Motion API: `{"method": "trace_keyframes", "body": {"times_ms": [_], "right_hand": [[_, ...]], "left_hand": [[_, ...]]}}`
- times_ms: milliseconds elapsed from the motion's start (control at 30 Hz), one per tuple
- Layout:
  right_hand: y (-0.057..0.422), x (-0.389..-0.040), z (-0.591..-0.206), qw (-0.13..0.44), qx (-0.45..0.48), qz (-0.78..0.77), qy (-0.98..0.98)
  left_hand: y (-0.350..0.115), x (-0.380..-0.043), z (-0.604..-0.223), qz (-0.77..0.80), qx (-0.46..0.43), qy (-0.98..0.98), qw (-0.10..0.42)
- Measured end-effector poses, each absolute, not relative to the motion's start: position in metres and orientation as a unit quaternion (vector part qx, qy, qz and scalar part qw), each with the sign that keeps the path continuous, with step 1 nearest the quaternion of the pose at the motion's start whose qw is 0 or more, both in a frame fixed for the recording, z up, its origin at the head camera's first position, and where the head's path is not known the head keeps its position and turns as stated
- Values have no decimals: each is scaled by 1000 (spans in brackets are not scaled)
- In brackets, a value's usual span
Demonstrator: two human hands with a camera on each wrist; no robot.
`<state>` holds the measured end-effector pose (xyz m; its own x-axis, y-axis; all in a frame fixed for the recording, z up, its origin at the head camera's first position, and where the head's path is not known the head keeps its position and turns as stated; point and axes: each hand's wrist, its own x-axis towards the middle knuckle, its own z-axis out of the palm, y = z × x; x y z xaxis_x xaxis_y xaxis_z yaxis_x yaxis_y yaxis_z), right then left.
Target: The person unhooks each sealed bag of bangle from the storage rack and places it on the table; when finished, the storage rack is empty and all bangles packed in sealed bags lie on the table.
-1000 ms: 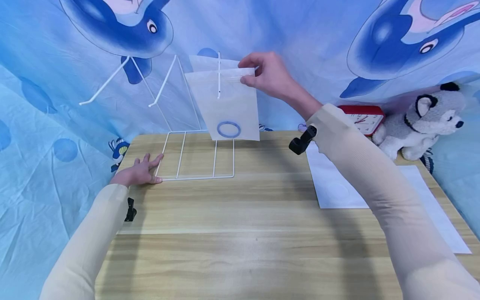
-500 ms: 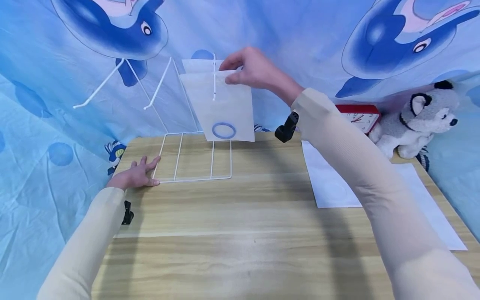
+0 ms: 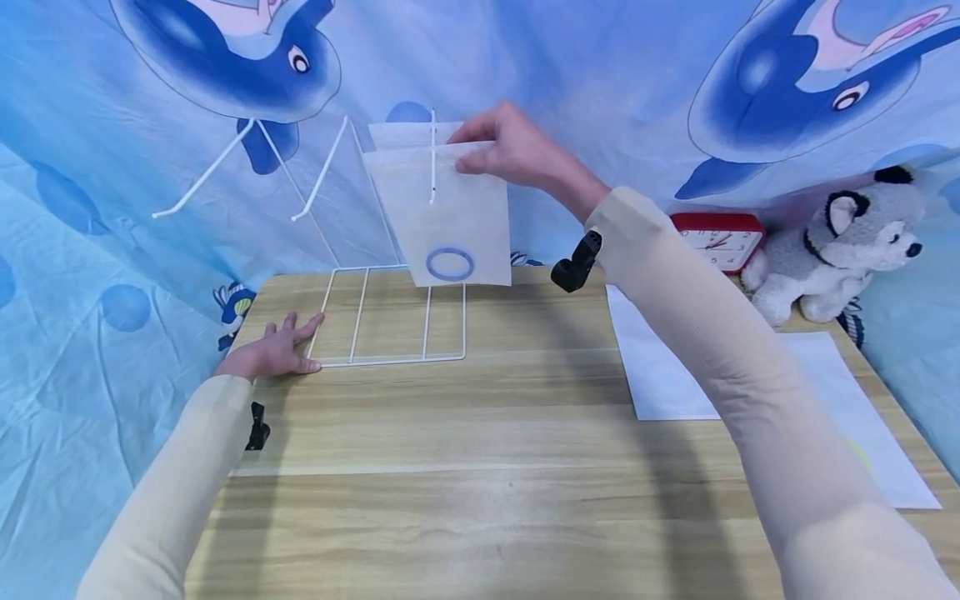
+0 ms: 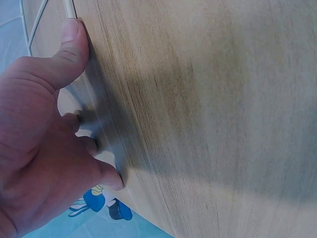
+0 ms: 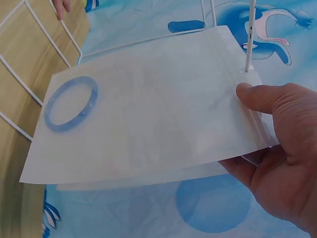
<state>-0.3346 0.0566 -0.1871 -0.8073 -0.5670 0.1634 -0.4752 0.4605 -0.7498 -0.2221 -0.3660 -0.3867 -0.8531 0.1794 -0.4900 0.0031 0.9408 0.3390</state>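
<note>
A white wire rack stands at the back left of the wooden table, its hooks rising above its base. From the rightmost hook hangs a whitish zip bag with a pale blue bangle showing through near its bottom. Behind it shows the top of another white sheet or bag. My right hand pinches the bag's upper edge right of the hook, thumb in front; in the right wrist view the other fingers are partly hidden behind the bag. My left hand rests spread at the rack base's left front corner, thumb touching the wire.
White sheets lie on the right of the table, partly under my right arm. Behind them are a red clock and a grey-and-white plush dog. A blue cloth printed with dolphins hangs behind the table.
My right hand has slid left along the bag's top edge, from its corner toward the hook. The left hand stays at the rack, and the head view has shifted slightly.
</note>
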Motion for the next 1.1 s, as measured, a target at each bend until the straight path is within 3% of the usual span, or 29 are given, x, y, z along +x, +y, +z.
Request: {"method": "trace_keyframes", "body": {"times_ms": [1100], "right_hand": [[75,-327,-193,32,-301,-474,827]], "left_hand": [[-354,-233,-379,131,67,951,272]]}}
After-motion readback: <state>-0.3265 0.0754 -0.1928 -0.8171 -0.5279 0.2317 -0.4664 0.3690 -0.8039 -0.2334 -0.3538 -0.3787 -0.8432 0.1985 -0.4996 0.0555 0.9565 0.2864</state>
